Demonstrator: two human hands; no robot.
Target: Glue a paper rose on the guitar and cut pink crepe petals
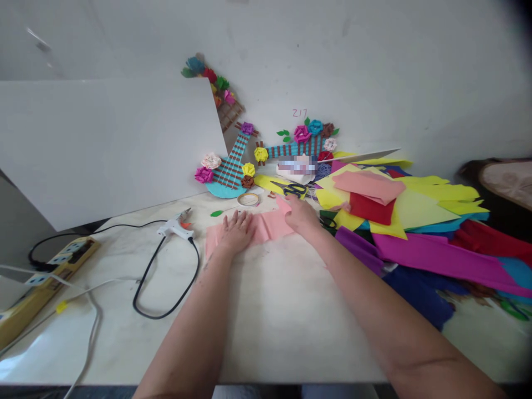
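A long pink craft sheet, paper or felt, lies on the table in front of me with creases across it. My left hand presses flat on its left part, fingers spread. At the other end my right hand grips the sheet, whose end stands up off the table by the fingers. Just beyond that hand are black-handled scissors on a yellow piece. A roll of tape and a green leaf cutout lie behind the left hand.
A white glue gun with a looping black cord lies left, near a yellow power strip. Coloured sheets pile up on the right. Flower-decorated guitar shapes lean at the back beside a white board.
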